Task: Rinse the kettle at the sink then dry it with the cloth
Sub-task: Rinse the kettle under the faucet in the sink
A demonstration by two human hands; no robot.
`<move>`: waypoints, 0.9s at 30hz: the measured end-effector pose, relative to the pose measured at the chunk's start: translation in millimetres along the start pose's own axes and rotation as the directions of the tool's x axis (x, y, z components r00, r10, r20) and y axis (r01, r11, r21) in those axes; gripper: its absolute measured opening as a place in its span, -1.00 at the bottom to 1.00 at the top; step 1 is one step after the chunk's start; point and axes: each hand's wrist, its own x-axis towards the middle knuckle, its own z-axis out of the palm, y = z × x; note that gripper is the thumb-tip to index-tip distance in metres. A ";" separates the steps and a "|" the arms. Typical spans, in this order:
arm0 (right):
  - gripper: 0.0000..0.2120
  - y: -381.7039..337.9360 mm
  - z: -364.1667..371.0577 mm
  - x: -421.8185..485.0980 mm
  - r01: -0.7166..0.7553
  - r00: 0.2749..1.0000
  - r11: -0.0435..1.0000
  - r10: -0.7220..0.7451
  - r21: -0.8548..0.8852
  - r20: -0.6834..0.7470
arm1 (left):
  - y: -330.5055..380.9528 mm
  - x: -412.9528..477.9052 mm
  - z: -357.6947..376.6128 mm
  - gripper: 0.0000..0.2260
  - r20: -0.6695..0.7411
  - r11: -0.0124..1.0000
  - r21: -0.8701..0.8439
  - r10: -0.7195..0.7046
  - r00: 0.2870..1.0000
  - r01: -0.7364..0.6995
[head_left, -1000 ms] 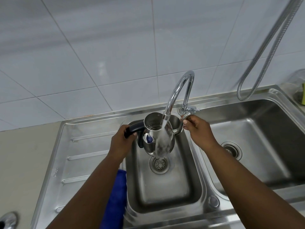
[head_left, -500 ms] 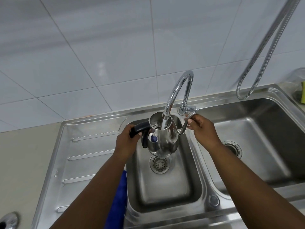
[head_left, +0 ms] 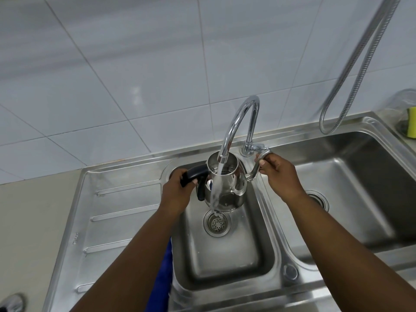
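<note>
A shiny steel kettle (head_left: 229, 188) with no lid hangs over the left sink basin (head_left: 225, 255), under the curved tap (head_left: 238, 118). Water pours from the tap at the kettle's near rim and runs down its front to the drain (head_left: 217, 222). My left hand (head_left: 177, 194) grips the kettle's black handle (head_left: 195, 173). Around the curved spout (head_left: 255, 168) my right hand (head_left: 278, 174) is closed, just below the tap lever. A blue cloth (head_left: 163, 280) lies on the sink's near edge, mostly hidden under my left forearm.
A ribbed steel drainboard (head_left: 117, 221) lies to the left and a second basin (head_left: 351, 199) to the right. A metal hose (head_left: 351, 68) hangs from the upper right. A yellow sponge (head_left: 412, 122) and a clear container sit at the far right. White tiles back the sink.
The kettle and both hands have shifted slightly right under the running tap. The stream went into the opening half a second ago and now spills down the front.
</note>
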 end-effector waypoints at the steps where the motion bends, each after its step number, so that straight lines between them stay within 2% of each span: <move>1: -0.83 -0.4 -0.2 0.6 -0.003 1.000 1.000 0.003 0.002 0.000 | 0.4 0.3 0.6 -0.81 0.000 1.000 0.001 0.006 1.000 -0.006; 10: -0.84 2.5 -5.8 4.5 0.026 1.000 0.999 -0.026 -0.032 -0.005 | 0.9 -3.6 3.1 -0.76 0.024 0.988 0.120 0.096 0.995 -0.098; 14: -0.76 -0.2 -9.6 3.3 -0.011 1.000 0.993 0.014 0.113 -0.027 | 3.2 -4.7 4.0 -0.76 0.032 0.982 0.153 0.109 0.994 -0.112; 17: -0.71 -0.5 -12.7 5.9 -0.032 0.992 0.985 0.052 0.169 -0.118 | 3.8 -5.7 3.0 -0.76 0.026 0.983 0.149 0.103 0.994 -0.105; 19: -0.71 4.2 -14.5 9.3 -0.003 0.990 1.000 0.003 -0.001 -0.141 | 3.8 -6.1 1.8 -0.75 0.024 0.983 0.146 0.107 0.994 -0.109; 22: -0.64 10.0 -15.0 16.4 0.104 0.988 0.947 -0.132 -0.304 -0.076 | 3.8 -6.4 -0.1 -0.75 0.030 0.985 0.139 0.097 0.995 -0.100; 24: -0.63 10.2 -14.4 22.3 0.160 0.981 0.896 -0.192 -0.415 -0.037 | 3.7 -6.5 -1.4 -0.75 0.028 0.986 0.137 0.091 0.995 -0.094; 27: -0.70 7.8 -14.8 33.5 0.161 0.970 0.854 -0.229 -0.494 -0.078 | 3.2 -6.3 -2.7 -0.76 0.034 0.987 0.138 0.080 0.996 -0.084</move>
